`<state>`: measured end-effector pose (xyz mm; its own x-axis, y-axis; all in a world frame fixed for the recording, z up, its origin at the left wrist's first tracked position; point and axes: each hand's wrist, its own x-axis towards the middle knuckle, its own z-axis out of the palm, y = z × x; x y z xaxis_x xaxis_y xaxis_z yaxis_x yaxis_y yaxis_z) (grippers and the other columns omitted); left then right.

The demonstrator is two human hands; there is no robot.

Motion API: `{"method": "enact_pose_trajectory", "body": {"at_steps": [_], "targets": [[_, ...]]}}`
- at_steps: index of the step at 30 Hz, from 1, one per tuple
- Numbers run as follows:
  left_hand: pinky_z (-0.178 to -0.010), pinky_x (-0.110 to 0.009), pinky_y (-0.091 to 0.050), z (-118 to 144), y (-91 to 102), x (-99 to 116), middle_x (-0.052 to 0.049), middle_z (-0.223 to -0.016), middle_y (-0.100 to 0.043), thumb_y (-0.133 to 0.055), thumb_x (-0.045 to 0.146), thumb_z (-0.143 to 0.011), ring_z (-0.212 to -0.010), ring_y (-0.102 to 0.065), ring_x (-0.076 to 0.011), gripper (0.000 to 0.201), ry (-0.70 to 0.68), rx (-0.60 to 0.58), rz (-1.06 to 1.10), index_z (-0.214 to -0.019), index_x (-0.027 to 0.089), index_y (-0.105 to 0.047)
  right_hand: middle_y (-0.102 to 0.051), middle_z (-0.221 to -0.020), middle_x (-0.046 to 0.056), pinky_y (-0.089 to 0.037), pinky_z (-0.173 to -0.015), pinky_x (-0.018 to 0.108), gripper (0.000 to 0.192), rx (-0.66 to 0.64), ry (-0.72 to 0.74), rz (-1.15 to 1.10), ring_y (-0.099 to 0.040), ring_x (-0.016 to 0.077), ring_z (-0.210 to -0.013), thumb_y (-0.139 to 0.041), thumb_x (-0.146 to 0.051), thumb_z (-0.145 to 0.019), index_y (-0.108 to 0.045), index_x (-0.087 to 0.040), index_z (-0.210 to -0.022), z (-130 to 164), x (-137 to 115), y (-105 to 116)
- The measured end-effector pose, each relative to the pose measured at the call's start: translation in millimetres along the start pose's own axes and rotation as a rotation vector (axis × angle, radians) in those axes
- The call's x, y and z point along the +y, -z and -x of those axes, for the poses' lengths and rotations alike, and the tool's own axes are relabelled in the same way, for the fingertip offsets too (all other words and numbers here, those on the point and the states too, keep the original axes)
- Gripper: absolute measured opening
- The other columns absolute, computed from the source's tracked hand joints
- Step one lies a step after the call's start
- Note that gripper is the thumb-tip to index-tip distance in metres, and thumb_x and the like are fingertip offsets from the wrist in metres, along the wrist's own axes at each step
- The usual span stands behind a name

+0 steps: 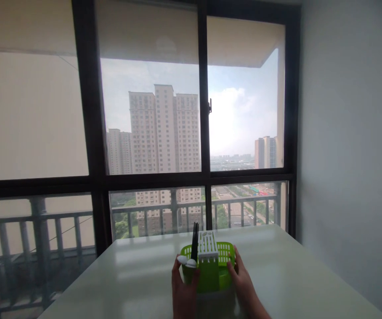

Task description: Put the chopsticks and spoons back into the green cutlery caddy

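A green plastic cutlery holder (208,277) with slotted basket sides is near the front of the table, and whether its base touches the tabletop is hard to tell. My left hand (185,294) is closed round its left end, fingers on the outer side and thumb at the front. My right hand (243,280) grips the right end, thumb in front. Dark chopsticks (195,241) stand upright in the left part. Beside them, white spoons (191,263) show their bowls at the rim. A white slotted piece (208,244) sits on top of the middle section.
The pale glossy table (138,270) reaches back to a dark-framed window (202,133). A grey wall (347,146) rises on the right. Outside the glass are a railing (58,217) and tall buildings (164,133).
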<state>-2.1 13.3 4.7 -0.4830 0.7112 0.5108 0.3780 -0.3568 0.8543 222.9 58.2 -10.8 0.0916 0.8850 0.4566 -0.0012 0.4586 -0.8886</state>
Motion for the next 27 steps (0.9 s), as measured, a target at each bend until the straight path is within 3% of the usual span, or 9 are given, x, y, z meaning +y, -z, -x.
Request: {"method": "enact_pose_trajectory", "body": {"at_steps": [4,11,13,16,20,24,27], "targets": [[-0.108,-0.051,-0.049,-9,5.6,2,-0.013,-0.142,-0.059,-0.068,0.057,-0.082,-0.133,-0.055,-0.0372,0.076,-0.056,0.013,-0.105,-0.147,0.027,-0.043,-0.064,-0.14,0.01,-0.057,-0.099,0.043,0.093,-0.087,-0.062,-0.132,-0.067,0.0306,-0.117,-0.069,-0.062,-0.089,-0.023,-0.03,-0.163,-3,20,0],[-0.102,-0.052,-0.05,-31,31.4,9,-0.014,-0.126,-0.066,-0.077,0.056,-0.073,-0.122,-0.06,-0.0377,0.06,-0.228,-0.012,-0.227,-0.12,0.025,-0.059,-0.064,-0.137,0.012,-0.058,-0.095,0.045,0.093,-0.085,-0.07,-0.198,-0.068,0.0304,-0.114,-0.069,-0.056,-0.09,-0.02,-0.029,-0.164,-6,19,0],[-0.099,-0.05,-0.052,-42,41.5,16,-0.012,-0.116,-0.069,-0.081,0.052,-0.07,-0.114,-0.063,-0.0368,0.049,-0.282,-0.093,-0.258,-0.108,0.026,-0.064,-0.066,-0.134,0.012,-0.058,-0.094,0.045,0.095,-0.08,-0.076,-0.214,-0.069,0.0304,-0.112,-0.071,-0.055,-0.088,-0.02,-0.029,-0.164,-6,18,-1],[-0.095,-0.045,-0.053,-57,55.3,35,-0.008,-0.105,-0.072,-0.079,0.043,-0.075,-0.106,-0.065,-0.0328,0.027,-0.351,-0.32,-0.276,-0.094,0.026,-0.069,-0.067,-0.131,0.013,-0.058,-0.093,0.045,0.096,-0.082,-0.076,-0.234,-0.07,0.0303,-0.11,-0.072,-0.054,-0.087,-0.021,-0.028,-0.164,-6,17,-2],[-0.096,-0.04,-0.052,-72,65.8,63,-0.007,-0.103,-0.075,-0.074,0.037,-0.082,-0.104,-0.067,-0.0285,0.02,-0.36,-0.572,-0.266,-0.1,0.028,-0.075,-0.068,-0.127,0.013,-0.058,-0.092,0.045,0.097,-0.081,-0.086,-0.236,-0.069,0.0304,-0.109,-0.071,-0.056,-0.087,-0.02,-0.025,-0.164,-6,14,-3],[-0.087,-0.034,-0.052,-81,63.8,79,-0.005,-0.096,-0.076,-0.069,0.025,-0.08,-0.095,-0.069,-0.0254,0.017,-0.312,-0.693,-0.257,-0.095,0.026,-0.078,-0.069,-0.125,0.013,-0.057,-0.093,0.045,0.099,-0.098,-0.091,-0.225,-0.069,0.03,-0.108,-0.07,-0.056,-0.088,-0.016,-0.023,-0.164,-4,12,-4],[-0.075,-0.029,-0.051,-85,58.0,81,-0.003,-0.084,-0.076,-0.066,0.023,-0.079,-0.077,-0.067,-0.0204,0.013,-0.258,-0.706,-0.211,-0.087,0.022,-0.076,-0.069,-0.124,0.013,-0.057,-0.094,0.045,0.099,-0.092,-0.088,-0.213,-0.069,0.0304,-0.108,-0.07,-0.056,-0.087,-0.019,-0.022,-0.164,-4,11,-5]]}}
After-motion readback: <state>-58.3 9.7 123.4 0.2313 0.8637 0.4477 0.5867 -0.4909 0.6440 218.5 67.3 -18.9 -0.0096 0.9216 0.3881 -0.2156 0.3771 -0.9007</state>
